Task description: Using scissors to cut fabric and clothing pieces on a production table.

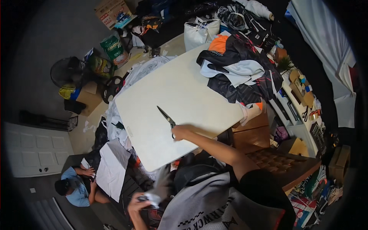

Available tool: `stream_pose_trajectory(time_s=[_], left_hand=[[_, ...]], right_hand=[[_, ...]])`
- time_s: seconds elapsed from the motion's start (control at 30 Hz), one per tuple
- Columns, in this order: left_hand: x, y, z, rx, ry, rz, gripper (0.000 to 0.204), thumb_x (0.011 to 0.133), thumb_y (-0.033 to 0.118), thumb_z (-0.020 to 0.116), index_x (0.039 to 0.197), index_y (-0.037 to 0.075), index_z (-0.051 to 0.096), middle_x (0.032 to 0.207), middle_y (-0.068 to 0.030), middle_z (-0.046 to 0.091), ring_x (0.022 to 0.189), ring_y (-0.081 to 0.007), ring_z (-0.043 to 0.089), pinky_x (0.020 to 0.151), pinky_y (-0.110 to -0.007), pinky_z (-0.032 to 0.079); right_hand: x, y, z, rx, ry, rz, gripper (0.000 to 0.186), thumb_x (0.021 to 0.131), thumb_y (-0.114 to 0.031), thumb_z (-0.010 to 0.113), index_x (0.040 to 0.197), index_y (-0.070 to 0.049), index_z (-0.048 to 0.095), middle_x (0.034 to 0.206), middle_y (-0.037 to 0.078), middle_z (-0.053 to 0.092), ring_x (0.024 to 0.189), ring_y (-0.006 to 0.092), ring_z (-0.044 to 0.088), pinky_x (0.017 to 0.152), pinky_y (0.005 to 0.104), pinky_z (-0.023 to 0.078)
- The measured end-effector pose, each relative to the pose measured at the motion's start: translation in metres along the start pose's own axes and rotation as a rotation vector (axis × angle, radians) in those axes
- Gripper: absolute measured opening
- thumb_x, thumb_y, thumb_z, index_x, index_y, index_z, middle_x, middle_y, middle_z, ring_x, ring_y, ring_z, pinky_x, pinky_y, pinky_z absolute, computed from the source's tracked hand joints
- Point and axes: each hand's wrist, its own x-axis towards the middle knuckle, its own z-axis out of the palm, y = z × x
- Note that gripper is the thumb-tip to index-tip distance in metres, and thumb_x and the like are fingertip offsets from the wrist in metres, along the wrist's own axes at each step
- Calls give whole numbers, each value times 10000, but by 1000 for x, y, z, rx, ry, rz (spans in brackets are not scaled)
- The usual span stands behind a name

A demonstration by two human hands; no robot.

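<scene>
In the head view, black scissors (167, 117) are held flat on the white surface (180, 88) by the right hand (180, 132), grip clamped on their handles. Grey fabric (159, 191) is clutched by the left hand (138, 201) below the surface edge.

Brown cardboard box (111, 11) top left; green bag (115, 49) below it.

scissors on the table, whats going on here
A person reaches the right hand onto the white table, gripping the handles of the scissors, blades lying flat on the bare top. The left hand holds a small bunched cloth below the table edge. Clothes pile at the far end. Another person sits on the floor with white fabric.
</scene>
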Motion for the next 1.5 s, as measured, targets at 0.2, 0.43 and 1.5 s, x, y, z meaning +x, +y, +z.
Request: stream_pose_trajectory(time_s=[0.2,0.43,1.5], left_hand=[[58,248,59,57,582,1187,390,730,51,696,1098,-34,596,969,-123,675,782,-215,645,695,-305,539],[-33,431,91,1048,1887,1309,345,695,61,737,1015,-31,647,881,-130,704,701,-222,672,583,-289,554],[11,-274,297,-330,411,-140,551,752,-76,534,1286,33,456,1061,-174,607,907,-279,601,810,-394,513]], right_hand=[[-52,-82,31,565,-374,-761,937,567,-372,885,1314,-16,445,1266,128,560,1116,260,522,988,382,402],[-147,-36,-84,1225,73,-493,623,661,-294,791,1119,21,511,1015,115,580,863,218,531,765,339,433],[-146,367,-176,-386,1109,-13,759,780,-205,652,1413,34,309,1440,248,348,1345,389,310,1142,430,201]])
